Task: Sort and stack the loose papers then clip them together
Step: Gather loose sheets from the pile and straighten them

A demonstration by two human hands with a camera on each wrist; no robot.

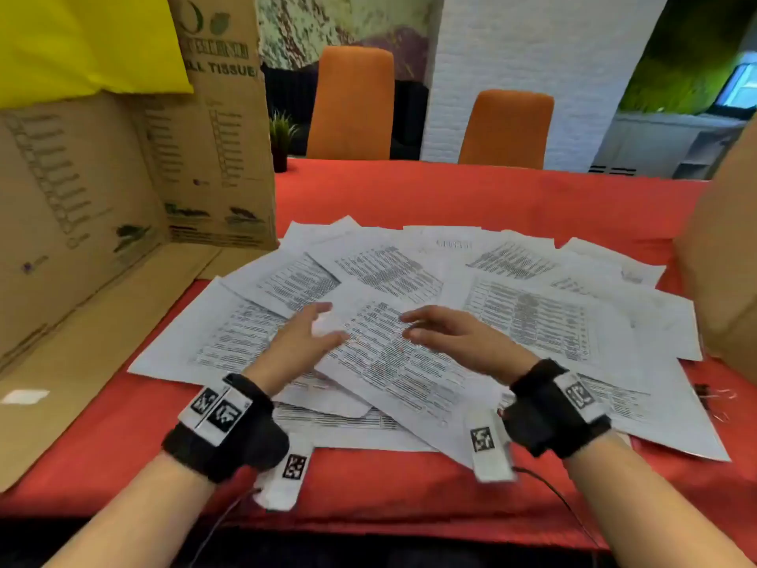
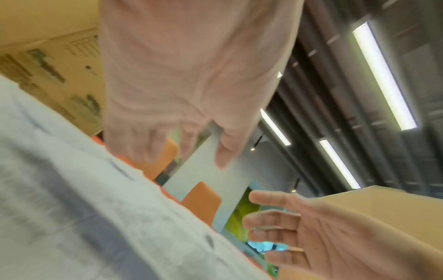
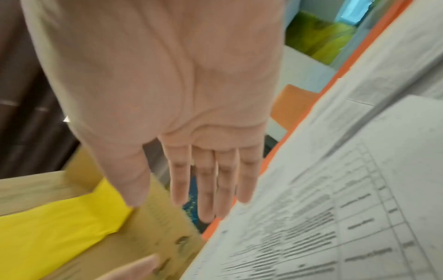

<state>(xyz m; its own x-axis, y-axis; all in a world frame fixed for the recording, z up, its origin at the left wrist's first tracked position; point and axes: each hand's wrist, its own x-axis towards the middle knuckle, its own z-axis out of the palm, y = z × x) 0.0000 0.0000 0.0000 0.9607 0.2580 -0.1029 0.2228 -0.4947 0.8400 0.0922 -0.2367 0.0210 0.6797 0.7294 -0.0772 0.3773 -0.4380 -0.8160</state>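
Several loose printed papers (image 1: 409, 305) lie fanned out and overlapping on the red table (image 1: 471, 194). My left hand (image 1: 305, 336) hovers over the middle sheets with straight fingers and holds nothing. My right hand (image 1: 442, 330) hovers just to its right, palm facing the left hand, fingers straight and empty. In the left wrist view my left hand (image 2: 191, 94) shows open above the papers (image 2: 72, 189), with the right hand (image 2: 323, 227) opposite. In the right wrist view my right hand (image 3: 179, 113) is flat and open beside a printed sheet (image 3: 335, 208). Small clips (image 1: 712, 399) lie at the papers' right edge.
A flattened cardboard box (image 1: 123, 198) with a yellow sheet (image 1: 82, 43) on it stands at the left. Another cardboard piece (image 1: 725, 260) rises at the right. Two orange chairs (image 1: 352, 100) and a small plant (image 1: 280, 141) stand behind the table.
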